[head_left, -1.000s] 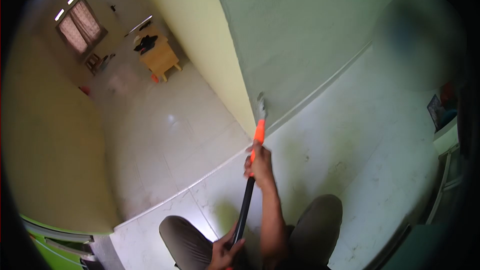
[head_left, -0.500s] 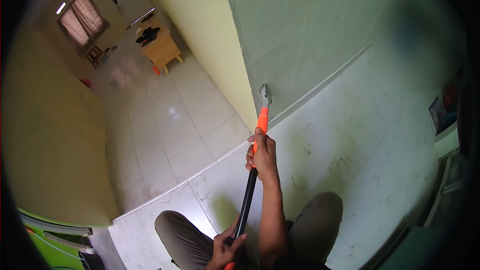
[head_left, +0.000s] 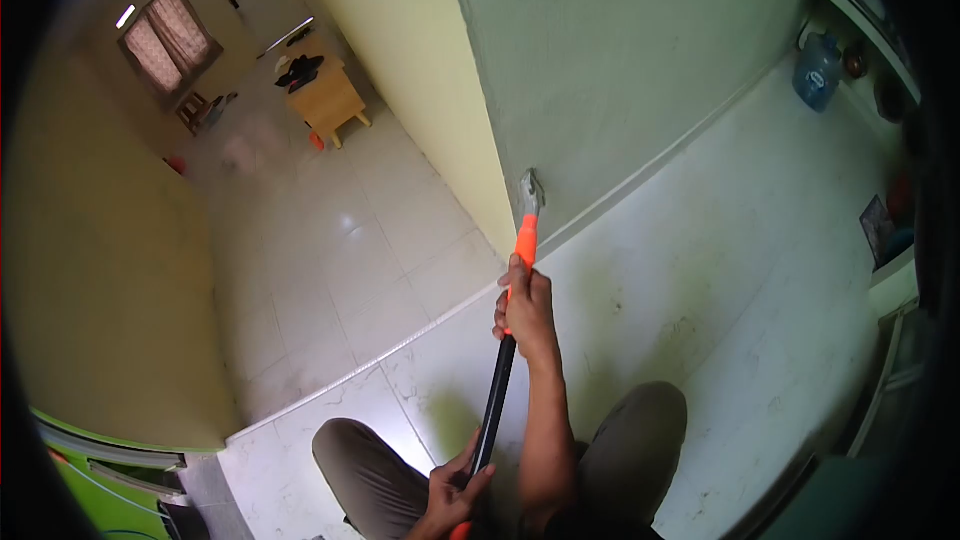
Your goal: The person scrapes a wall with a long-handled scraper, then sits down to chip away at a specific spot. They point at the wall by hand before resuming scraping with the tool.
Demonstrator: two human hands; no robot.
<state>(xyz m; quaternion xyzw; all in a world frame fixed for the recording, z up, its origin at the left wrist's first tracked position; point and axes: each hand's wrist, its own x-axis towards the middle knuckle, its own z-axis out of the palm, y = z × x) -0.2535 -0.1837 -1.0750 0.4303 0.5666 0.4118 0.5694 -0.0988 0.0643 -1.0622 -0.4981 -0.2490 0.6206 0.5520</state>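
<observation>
A long black-and-orange tool [head_left: 496,395] with a grey metal head [head_left: 531,195] slants up from my lap. Its head meets the lower part of the grey-green wall [head_left: 610,70], close to the corner; its exact kind I cannot make out. My right hand [head_left: 525,308] is wrapped around the orange section below the head, with the thumb along it. Lower down, near my knees, my left hand [head_left: 455,495] grips the black shaft close to its orange lower end. The bottom of the tool is partly hidden.
A blue water jug [head_left: 817,72] stands by shelves [head_left: 870,15] at upper right. Through the opening on the left are a wooden table [head_left: 330,100] with dark items on it and a curtained window [head_left: 170,35]. A floor strip [head_left: 365,365] crosses the white tiles.
The view has shifted very slightly. A blurred patch at upper right has gone, and the blue jug shows there. Both hands keep their hold and the tool's head stays at the wall.
</observation>
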